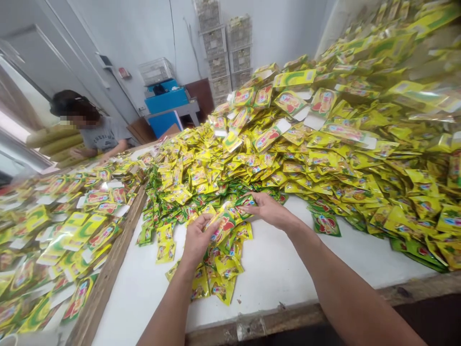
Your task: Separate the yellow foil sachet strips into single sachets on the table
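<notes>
My left hand (196, 240) is closed on a yellow and green sachet (224, 225), thumb on top, over a small heap of like sachets (219, 274) on the white table (288, 269). My right hand (268, 209) reaches forward with fingers pinched on another sachet (245, 202) at the edge of the big pile (324, 144). Both forearms come in from the bottom of the view.
A huge mound of yellow sachets rises at the right and back. A wooden divider (111, 269) splits off a left table covered in larger packets (65, 230). A person in a grey shirt (103, 137) sits at the far left. Stacked crates (223, 53) and a blue box (167, 98) stand behind.
</notes>
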{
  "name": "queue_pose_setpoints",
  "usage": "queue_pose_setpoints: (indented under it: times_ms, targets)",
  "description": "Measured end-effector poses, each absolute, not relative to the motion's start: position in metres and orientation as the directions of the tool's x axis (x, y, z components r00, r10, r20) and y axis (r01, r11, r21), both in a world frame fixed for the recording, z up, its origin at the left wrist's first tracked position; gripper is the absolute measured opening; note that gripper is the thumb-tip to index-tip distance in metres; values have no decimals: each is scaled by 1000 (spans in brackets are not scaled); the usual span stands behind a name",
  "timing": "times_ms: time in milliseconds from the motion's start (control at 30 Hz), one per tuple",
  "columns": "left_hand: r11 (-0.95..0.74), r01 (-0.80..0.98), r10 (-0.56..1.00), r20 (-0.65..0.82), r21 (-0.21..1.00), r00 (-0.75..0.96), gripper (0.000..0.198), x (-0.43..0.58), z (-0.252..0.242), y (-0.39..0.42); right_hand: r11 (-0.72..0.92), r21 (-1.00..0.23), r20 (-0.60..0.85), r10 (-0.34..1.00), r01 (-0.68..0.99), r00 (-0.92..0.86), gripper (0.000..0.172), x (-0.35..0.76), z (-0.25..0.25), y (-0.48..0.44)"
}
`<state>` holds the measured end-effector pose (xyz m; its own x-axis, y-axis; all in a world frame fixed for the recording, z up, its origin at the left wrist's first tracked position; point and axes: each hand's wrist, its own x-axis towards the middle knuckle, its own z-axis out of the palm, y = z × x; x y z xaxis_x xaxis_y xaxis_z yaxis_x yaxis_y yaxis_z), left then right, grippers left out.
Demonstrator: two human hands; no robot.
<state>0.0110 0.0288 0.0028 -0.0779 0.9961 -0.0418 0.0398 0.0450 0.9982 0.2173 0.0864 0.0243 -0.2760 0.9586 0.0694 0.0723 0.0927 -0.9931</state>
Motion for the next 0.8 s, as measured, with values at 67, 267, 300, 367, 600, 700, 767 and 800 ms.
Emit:
queue_pose_setpoints:
  times_ms: [67, 267, 300, 367, 600, 700, 767, 800]
  targets:
    - [62, 43, 997, -60, 997, -47, 29, 11, 5, 27, 127, -976, 58, 934, 177, -352, 14, 218, 24, 87]
    - [176, -91, 984, -171, 980, 59, 33, 12, 5, 28, 276, -864, 133, 932, 422, -336, 15, 203, 23, 83]
    - [190, -119, 982, -185, 975, 49, 35, 12, 4, 29, 277, -861, 146, 938, 427, -314, 19, 200, 23, 81]
    - [208, -166, 978, -209, 964, 13, 39, 13, 3, 30, 244, -867, 151, 959, 434, -238, 26, 195, 23, 78]
    - [169, -221, 980, -187, 961, -63, 40, 15, 7, 28, 325, -831, 295, 946, 452, -137, 17, 188, 20, 74]
    - [155, -235, 980, -179, 960, -84, 38, 15, 5, 28, 273, -845, 249, 962, 461, -113, 17, 185, 19, 72]
    - [145, -267, 981, -173, 953, -83, 36, 15, 2, 29, 256, -849, 236, 966, 463, -101, 15, 183, 18, 71]
    - [145, -287, 981, -175, 947, -81, 36, 15, 1, 30, 259, -853, 233, 966, 454, -115, 15, 182, 18, 71]
